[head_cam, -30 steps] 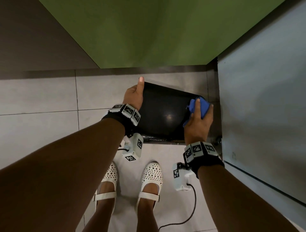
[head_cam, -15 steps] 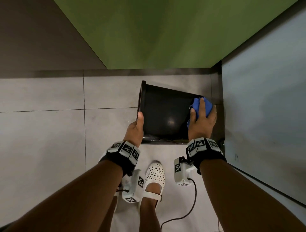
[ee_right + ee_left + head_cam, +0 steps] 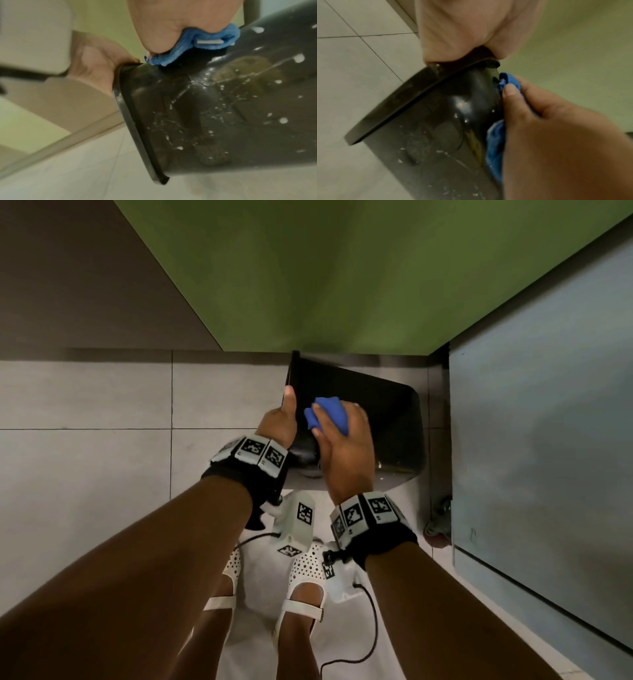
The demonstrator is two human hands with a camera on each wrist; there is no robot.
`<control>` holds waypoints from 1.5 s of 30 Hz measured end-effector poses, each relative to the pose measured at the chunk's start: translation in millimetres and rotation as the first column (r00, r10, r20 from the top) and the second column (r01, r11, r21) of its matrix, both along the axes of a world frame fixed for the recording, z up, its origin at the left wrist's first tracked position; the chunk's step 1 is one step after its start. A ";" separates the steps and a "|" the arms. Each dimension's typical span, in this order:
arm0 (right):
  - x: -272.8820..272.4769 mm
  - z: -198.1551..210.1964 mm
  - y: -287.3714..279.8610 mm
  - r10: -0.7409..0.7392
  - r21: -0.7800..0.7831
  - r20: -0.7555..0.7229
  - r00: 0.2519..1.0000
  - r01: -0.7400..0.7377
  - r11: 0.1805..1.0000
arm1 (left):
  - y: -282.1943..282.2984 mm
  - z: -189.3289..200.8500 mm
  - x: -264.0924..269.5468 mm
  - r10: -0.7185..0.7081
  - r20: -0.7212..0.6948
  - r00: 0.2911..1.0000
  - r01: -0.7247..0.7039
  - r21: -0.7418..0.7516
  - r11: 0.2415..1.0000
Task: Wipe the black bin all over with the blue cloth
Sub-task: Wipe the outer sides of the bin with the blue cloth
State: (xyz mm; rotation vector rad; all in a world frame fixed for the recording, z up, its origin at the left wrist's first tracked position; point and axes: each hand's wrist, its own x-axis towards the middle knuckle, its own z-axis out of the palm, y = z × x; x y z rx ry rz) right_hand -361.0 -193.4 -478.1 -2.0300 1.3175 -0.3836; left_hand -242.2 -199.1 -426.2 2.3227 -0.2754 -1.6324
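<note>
The black bin (image 3: 387, 412) lies tipped on its side on the tiled floor, mouth to the left and base to the right. My left hand (image 3: 279, 422) grips the rim at the mouth, thumb laid along the edge. My right hand (image 3: 346, 446) holds the bunched blue cloth (image 3: 329, 414) and presses it on the bin's upper side, close to the rim. In the left wrist view the cloth (image 3: 494, 146) sits between my right hand (image 3: 556, 135) and the bin (image 3: 423, 135). White specks and streaks dot the bin's wall (image 3: 223, 108) below the cloth (image 3: 197, 46).
A green wall (image 3: 342, 285) stands behind the bin and a grey-blue panel (image 3: 548, 440) closes the right side. My feet in white shoes (image 3: 305, 573) stand just before the bin, with a black cable (image 3: 370, 631) trailing over the tiles. A small dark object (image 3: 440, 522) lies by the panel.
My right hand has slid the cloth from the bin's right end leftward to near the rim. My left hand has shifted farther up the rim.
</note>
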 end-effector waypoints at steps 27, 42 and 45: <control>-23.1 4.8 -26.8 -0.128 -0.134 -0.271 0.954 0.094 0.987 | -26.9 -4.3 19.4 0.002 -0.047 0.999 -0.001 0.012 1.000; 36.1 19.4 -17.7 0.080 0.018 -0.239 0.968 -0.078 0.997 | -26.1 -16.6 19.7 -0.004 -0.028 1.000 0.002 -0.081 0.997; 19.8 14.9 -20.4 0.154 -0.024 -0.258 0.954 -0.166 0.986 | -31.1 -13.8 18.4 -0.020 0.014 1.000 0.020 -0.003 1.000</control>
